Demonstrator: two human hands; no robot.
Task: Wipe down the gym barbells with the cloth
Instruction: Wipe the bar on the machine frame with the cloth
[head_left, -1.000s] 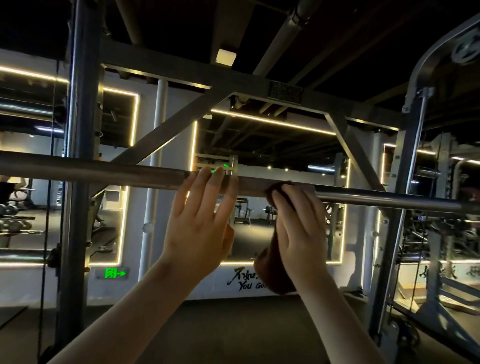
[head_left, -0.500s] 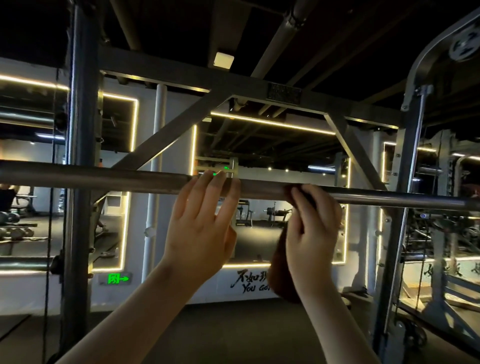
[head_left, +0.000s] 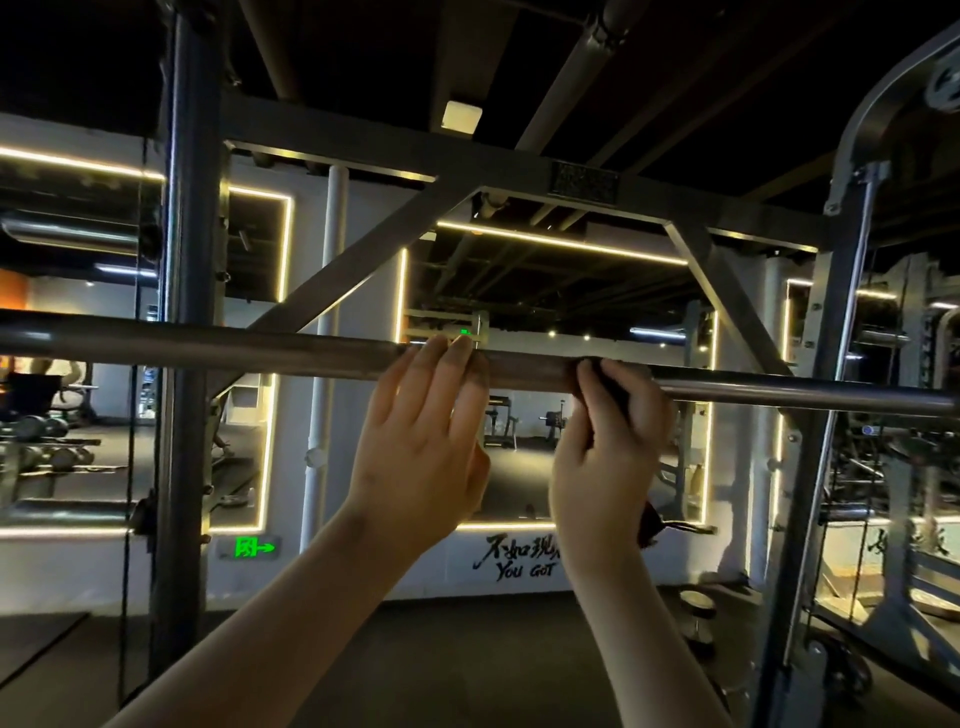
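A long steel barbell (head_left: 234, 345) runs across the head view at about eye level, held in a rack. My left hand (head_left: 421, 441) rests on the bar near its middle, fingers hooked over the top. Just to its right, my right hand (head_left: 605, 441) is closed around a dark brown cloth (head_left: 608, 387) pressed against the bar. Most of the cloth is hidden behind the hand; a corner hangs below the wrist.
A dark rack upright (head_left: 184, 312) stands at the left and another upright (head_left: 831, 364) at the right, with diagonal braces behind the bar. Mirrors with lit strips line the wall. Dumbbells (head_left: 41, 428) sit on a rack far left. More machines crowd the right edge.
My right hand has slid the cloth to the right along the bar, away from my left hand. The left hand has stayed in place on the bar.
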